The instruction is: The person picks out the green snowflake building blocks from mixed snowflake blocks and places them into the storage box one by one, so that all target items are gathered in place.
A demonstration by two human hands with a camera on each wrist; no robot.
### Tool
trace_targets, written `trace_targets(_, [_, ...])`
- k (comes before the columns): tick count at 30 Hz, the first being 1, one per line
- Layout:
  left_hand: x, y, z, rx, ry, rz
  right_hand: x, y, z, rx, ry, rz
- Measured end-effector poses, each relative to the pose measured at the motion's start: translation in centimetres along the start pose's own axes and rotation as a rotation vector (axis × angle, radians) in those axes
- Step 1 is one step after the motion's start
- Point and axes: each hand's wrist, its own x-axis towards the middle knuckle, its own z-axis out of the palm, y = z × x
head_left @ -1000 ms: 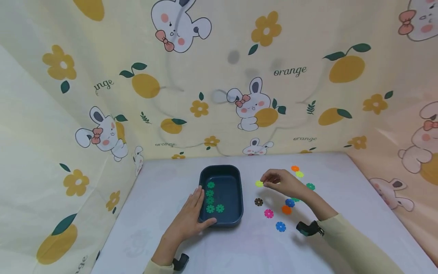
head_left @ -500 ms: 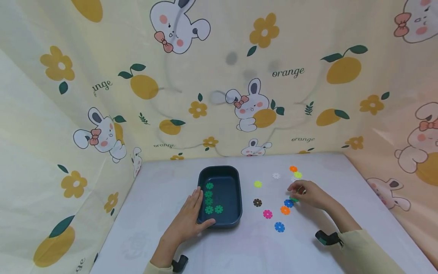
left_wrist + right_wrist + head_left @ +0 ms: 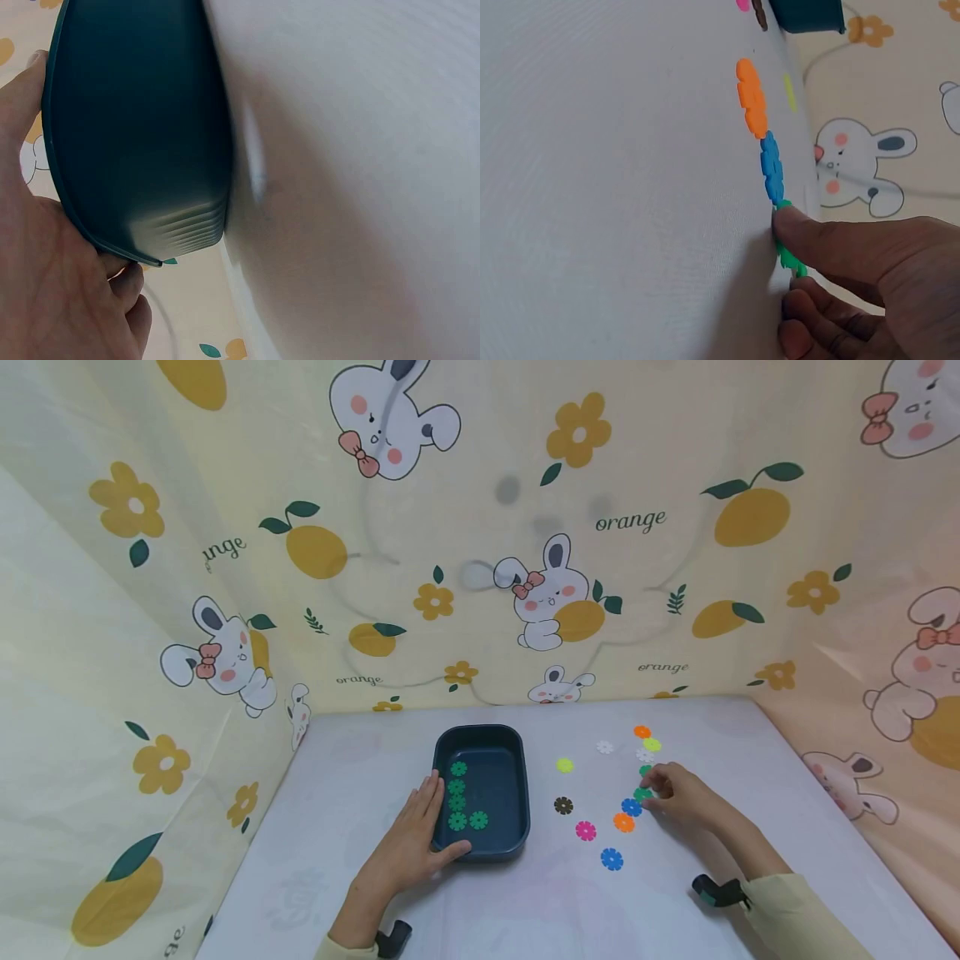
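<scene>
My left hand rests along the left rim of a dark blue tray, its thumb over the near rim. The palm and tray wall fill the left part of the left wrist view. Several green interlocking discs lie flat in the tray. On the table to the right, my right hand holds thumb and forefinger at opposite edges of a green interlocking disc, partly covered by the thumb in the right wrist view. A second green disc shows by the forefinger.
Close to the right hand lie a blue disc and an orange disc. Pink, brown, white and yellow discs are scattered between hand and tray. A printed cloth hangs behind the table.
From near the yellow disc, my right hand has moved right, then lowered onto the green disc beside the blue one. The left hand has stayed on the tray.
</scene>
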Motion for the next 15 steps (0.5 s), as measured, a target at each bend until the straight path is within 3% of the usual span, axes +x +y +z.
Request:
trace_targets(8, [0.0,0.0,-0.1,-0.015,0.000,0.001,0.1,-0.6,-0.2,0.018,0.029,-0.077])
trace_targets(15, [0.0,0.0,-0.1,-0.005,-0.005,-0.003,1.3,-2.8,-0.7,0.056,0.055,-0.168])
